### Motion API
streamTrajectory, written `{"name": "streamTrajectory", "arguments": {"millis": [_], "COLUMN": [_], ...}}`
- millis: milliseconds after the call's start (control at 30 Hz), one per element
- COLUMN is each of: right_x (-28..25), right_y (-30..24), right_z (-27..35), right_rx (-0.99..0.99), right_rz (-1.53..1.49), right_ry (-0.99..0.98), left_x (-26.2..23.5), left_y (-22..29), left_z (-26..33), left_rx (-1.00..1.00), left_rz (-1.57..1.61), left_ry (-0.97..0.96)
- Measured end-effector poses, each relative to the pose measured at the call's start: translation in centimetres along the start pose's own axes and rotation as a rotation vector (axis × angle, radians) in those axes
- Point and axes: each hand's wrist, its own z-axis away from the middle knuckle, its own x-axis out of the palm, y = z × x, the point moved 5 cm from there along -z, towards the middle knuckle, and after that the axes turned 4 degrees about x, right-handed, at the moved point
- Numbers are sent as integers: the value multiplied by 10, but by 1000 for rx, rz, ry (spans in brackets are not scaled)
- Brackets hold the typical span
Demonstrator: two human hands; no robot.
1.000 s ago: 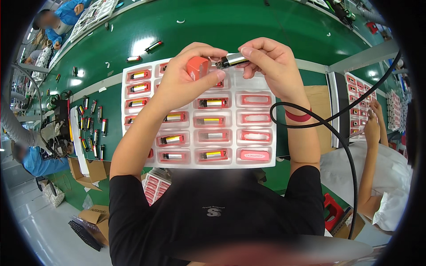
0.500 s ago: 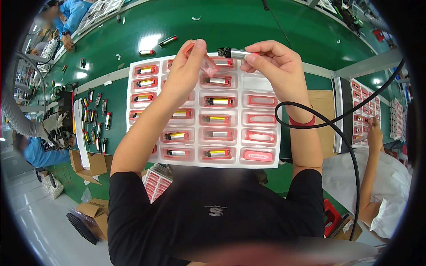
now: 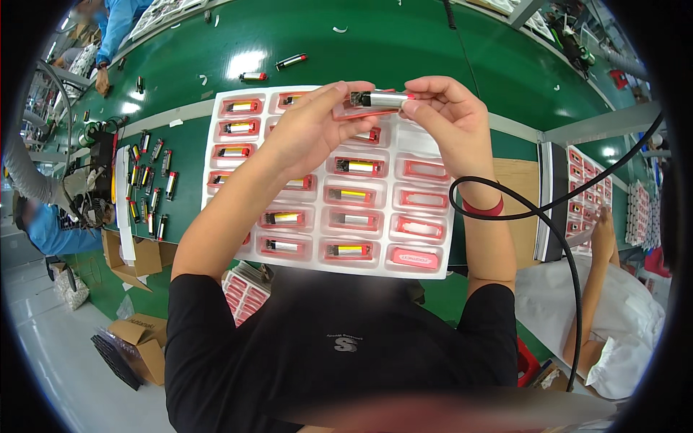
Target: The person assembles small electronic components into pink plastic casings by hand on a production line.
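Above the far edge of a white moulded tray [image 3: 415,138], my left hand [image 3: 307,130] holds a translucent red plastic case shell [image 3: 364,113], partly hidden by its fingers. My right hand [image 3: 456,115] pinches the red end of a silver cylindrical battery [image 3: 382,99] with a black end piece. The battery lies lengthwise over the shell, its black end close to the left fingertips; whether it sits fully inside cannot be seen. Below, several tray pockets hold red shells with batteries [image 3: 359,167]. In the right column, shells without batteries [image 3: 424,169] lie above a closed-looking pink piece [image 3: 415,257].
Loose batteries [image 3: 155,173] lie left of the tray, and two more [image 3: 291,61] lie beyond it on the green table [image 3: 390,43]. A black cable [image 3: 570,252] loops over my right wrist. At right, a co-worker's hand [image 3: 603,229] touches another tray [image 3: 577,191].
My hands have come together: the shell has been turned from a steep tilt to nearly level, and the battery has moved left over it. The view has shifted slightly.
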Motion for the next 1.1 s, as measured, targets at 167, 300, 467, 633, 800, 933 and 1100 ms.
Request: {"name": "streamTrajectory", "arguments": {"millis": [167, 300, 467, 633, 800, 933, 1100], "right_x": [-5, 2, -1, 12, 16, 3, 12], "right_y": [2, 7, 14, 3, 5, 25, -10], "right_z": [-2, -2, -5, -2, -1, -6, 6], "right_rx": [-47, -50, -35, -271, -301, 42, -527], "right_rz": [138, 240, 341, 479, 446, 165, 800], "right_ry": [-2, -15, 28, 80, 179, -97, -68], "left_x": [1, 1, 5, -1, 7, 16, 24], "left_y": [1, -4, -3, -8, -4, 2, 27], "left_z": [1, 0, 0, -2, 1, 7, 13], "left_rx": [45, 66, 43, 85, 163, 368, 685], "left_rz": [85, 26, -15, -357, -478, -731, -1372], "left_ry": [-39, -160, -235, -153, -116, -139, -192]}}
